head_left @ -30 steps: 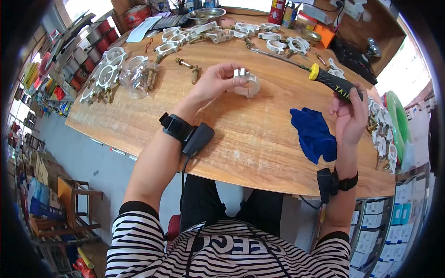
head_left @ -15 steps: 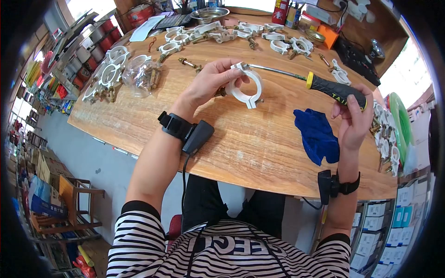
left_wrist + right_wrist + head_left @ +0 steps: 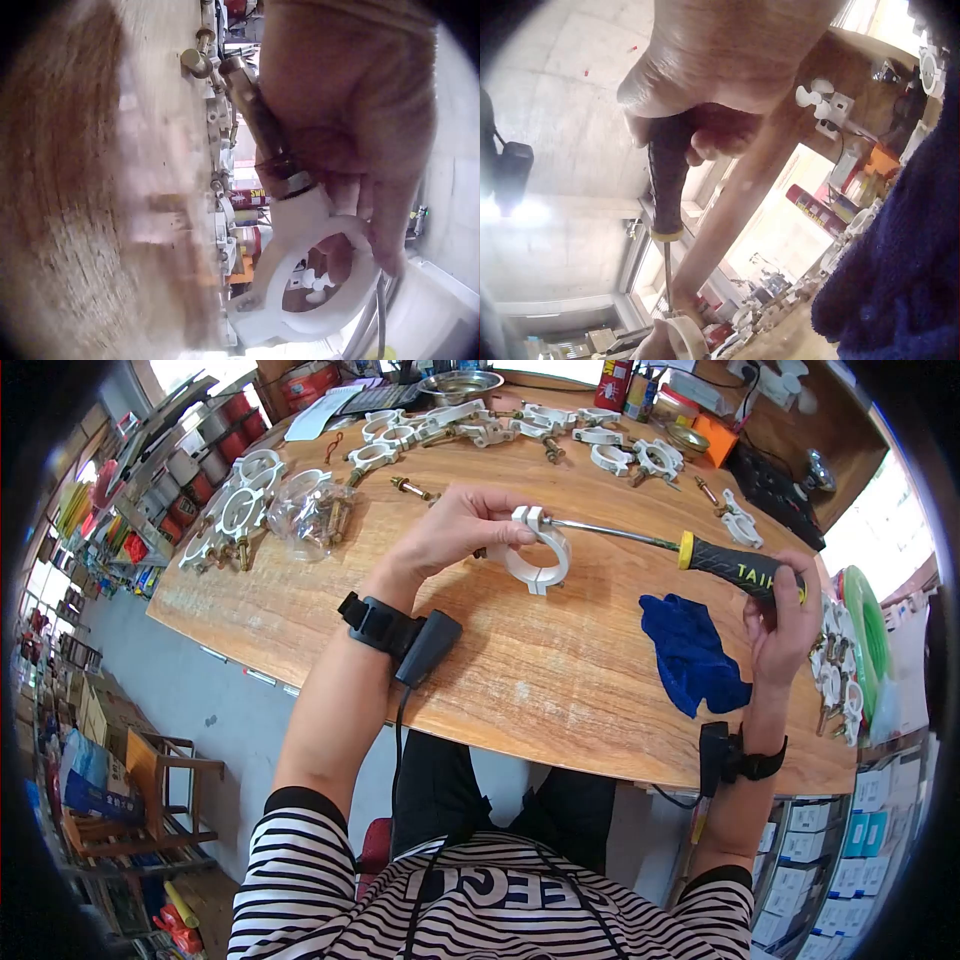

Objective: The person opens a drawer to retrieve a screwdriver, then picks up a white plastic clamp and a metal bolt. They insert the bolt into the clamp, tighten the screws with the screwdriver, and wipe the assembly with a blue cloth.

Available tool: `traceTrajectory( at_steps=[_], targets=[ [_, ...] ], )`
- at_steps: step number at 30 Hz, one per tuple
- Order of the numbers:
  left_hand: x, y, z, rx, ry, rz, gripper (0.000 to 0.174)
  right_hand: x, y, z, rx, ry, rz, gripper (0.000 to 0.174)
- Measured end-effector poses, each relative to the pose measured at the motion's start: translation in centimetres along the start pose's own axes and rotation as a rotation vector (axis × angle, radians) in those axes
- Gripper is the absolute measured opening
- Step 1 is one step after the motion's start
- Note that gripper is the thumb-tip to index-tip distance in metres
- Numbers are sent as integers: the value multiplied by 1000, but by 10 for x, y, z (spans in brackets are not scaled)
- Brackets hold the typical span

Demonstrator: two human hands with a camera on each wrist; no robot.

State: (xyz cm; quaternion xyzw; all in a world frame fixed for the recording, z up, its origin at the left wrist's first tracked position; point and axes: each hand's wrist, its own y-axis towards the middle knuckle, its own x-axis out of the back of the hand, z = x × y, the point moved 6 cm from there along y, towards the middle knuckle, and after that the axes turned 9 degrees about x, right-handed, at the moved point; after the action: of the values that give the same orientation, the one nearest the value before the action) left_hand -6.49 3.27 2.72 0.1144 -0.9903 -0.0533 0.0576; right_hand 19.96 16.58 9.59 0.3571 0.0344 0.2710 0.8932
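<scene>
My left hand (image 3: 455, 535) pinches a white ring clamp (image 3: 562, 565) by its upper lug, above the table. In the left wrist view a brass bolt (image 3: 259, 127) sticks out from the clamp (image 3: 277, 292) beside the palm. My right hand (image 3: 785, 620) grips the black and yellow handle of a screwdriver (image 3: 735, 565). Its shaft runs left, with the tip at the clamp's lug; whether it sits in a screw head I cannot tell. The right wrist view shows the handle (image 3: 667, 180) in the curled fingers and the shaft reaching the clamp (image 3: 686, 337).
A blue cloth (image 3: 690, 650) lies on the table (image 3: 480, 670) left of my right forearm. More white clamps (image 3: 395, 435) line the back, left and right sides. A clear bag with bolts (image 3: 305, 515) is at the left, and a metal bowl (image 3: 460, 384) at the back.
The clamp has been turned so its ring shows, and the screwdriver's tip has come to its lug. Since the middle frame, both clamp and screwdriver have shifted slightly right.
</scene>
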Motion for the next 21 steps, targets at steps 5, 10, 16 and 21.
traceTrajectory(
  at_steps=[5,10,16,21],
  targets=[
    [6,2,2,-30,42,-49,33,-17,5,7,84,62,-51,17],
    [6,-4,-10,-23,-3,-98,28,-5,6,-9,-36,-13,23,19],
    [13,-2,-9,-49,60,-173,29,-17,7,-12,-1,77,41,27],
    [9,-1,-11,-116,165,-158,30,-13,8,-24,-7,137,62,24]
  ],
)
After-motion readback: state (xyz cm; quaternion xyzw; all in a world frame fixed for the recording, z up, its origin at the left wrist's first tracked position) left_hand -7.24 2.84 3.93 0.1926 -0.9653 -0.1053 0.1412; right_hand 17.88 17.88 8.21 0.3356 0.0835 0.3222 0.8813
